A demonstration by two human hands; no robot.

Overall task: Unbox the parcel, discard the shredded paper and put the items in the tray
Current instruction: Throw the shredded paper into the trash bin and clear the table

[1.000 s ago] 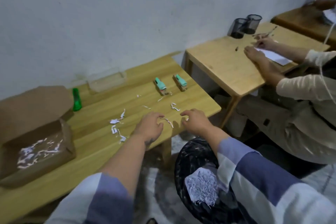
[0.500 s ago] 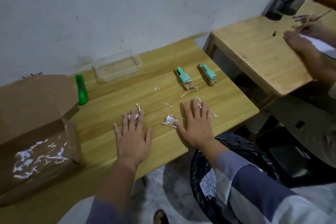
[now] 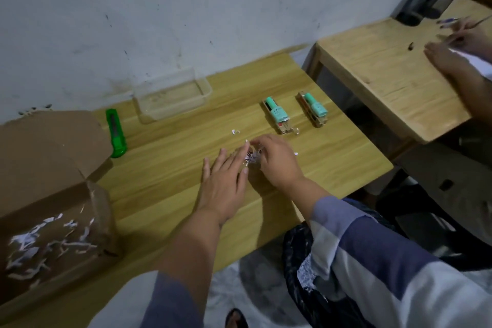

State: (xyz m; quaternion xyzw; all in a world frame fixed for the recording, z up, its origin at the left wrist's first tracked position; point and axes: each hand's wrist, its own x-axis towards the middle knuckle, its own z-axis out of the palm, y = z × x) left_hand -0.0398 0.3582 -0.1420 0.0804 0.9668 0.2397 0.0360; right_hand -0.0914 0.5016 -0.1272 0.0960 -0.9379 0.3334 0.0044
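Hands have closed together since half-second ago: left hand (image 3: 223, 181) flat, right hand (image 3: 277, 162) cupped, paper scraps (image 3: 251, 158) bunched between, mid-table. Binning next; staplers (image 3: 277, 114) untrayed.

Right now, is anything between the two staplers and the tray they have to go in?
Nothing visible. Both staplers lie right of the clear tray, with only bare table between. The hands and paper shreds sit nearer the front edge, off that path.

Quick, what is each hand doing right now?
Left hand: open, fingers straight, pushing paper shreds on the table.
Right hand: fingers curled over the same shreds; a grip cannot be told.
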